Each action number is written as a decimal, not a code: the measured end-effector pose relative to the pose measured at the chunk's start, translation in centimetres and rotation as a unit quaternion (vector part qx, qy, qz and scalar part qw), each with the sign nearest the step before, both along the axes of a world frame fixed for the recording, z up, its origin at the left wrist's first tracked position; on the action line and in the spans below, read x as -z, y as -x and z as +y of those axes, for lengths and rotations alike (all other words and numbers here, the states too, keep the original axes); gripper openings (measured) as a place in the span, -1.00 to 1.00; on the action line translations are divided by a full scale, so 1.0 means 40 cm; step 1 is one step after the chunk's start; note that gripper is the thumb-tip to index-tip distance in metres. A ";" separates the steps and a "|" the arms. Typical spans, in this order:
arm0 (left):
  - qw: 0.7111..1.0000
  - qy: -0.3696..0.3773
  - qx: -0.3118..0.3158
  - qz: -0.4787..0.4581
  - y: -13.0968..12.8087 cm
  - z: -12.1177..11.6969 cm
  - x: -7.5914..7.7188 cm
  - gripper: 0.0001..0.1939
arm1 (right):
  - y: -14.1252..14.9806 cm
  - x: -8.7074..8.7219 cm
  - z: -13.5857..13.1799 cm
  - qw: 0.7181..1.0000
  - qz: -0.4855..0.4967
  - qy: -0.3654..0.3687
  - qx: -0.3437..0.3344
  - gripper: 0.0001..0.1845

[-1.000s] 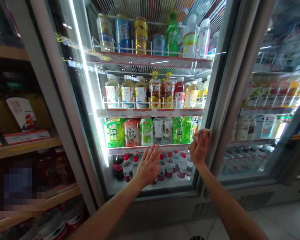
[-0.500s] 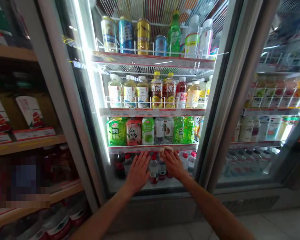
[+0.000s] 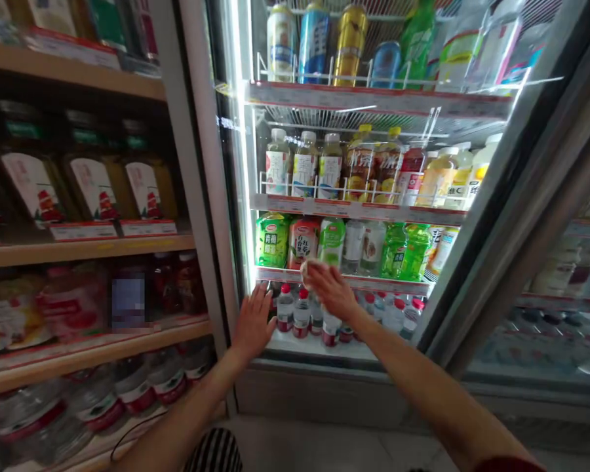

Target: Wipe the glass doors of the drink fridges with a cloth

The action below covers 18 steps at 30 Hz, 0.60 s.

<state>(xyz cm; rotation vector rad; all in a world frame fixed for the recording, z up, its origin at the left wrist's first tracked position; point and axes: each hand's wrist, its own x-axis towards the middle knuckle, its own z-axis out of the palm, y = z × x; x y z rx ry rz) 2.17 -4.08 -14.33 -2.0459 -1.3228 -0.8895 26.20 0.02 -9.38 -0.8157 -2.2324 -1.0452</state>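
- Head view, nearest level: both forearms reach forward from the lower edge; a dark red sleeve (image 3: 506, 464) shows at lower right, striped fabric (image 3: 214, 452) at lower left.
- Left hand (image 3: 250, 324): near the lower left part of the glass door (image 3: 295, 344); fingers extended and slightly spread, with nothing seen in them; firm contact with the pane cannot be confirmed.
- Right hand (image 3: 332, 292): fingers nearly straight and close together, laid over a pale cloth (image 3: 306, 272); the thumb's position cannot be told.
- Pale cloth: bunched under the right fingertips, apparently against the pane, in front of the lower price strip (image 3: 364, 283); as a judgement, it serves best spread flat beneath the whole palm, with even pressure and overlapping strokes; a bunched edge could leave streaks, and bare fingertips could leave prints; the left palm is better kept light or off the pane.
- Margins: the left door post (image 3: 201, 196) and right metal frame (image 3: 521, 229) bound the pane; corners there probably call for a folded cloth edge and slower strokes.
- Behind the glass: red-capped bottles (image 3: 302, 314) lowest; green tea bottles (image 3: 273, 242) above them; cans (image 3: 314, 46) near the top.
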 end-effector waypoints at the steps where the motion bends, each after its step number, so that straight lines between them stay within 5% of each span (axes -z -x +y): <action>1: 1.000 -0.001 -0.009 -0.005 0.014 0.000 0.000 -0.44 | 0.019 -0.010 0.003 0.999 0.045 0.002 0.029 -0.43; 3: 1.000 -0.001 -0.018 -0.012 0.035 0.000 0.001 -0.44 | 0.057 -0.014 0.005 0.997 0.067 -0.002 0.047 -0.43; 7: 1.000 0.001 -0.013 -0.015 0.065 -0.003 0.012 -0.42 | 0.127 0.028 0.007 0.992 -0.098 -0.019 -0.072 -0.48; 12: 0.999 0.001 -0.031 -0.033 0.116 -0.008 0.026 -0.43 | 0.203 0.031 0.027 0.999 0.037 0.005 0.007 -0.43; 18: 0.998 0.001 -0.048 -0.044 0.174 -0.014 0.033 -0.41 | 0.292 0.061 0.035 0.990 -0.099 0.021 -0.102 -0.45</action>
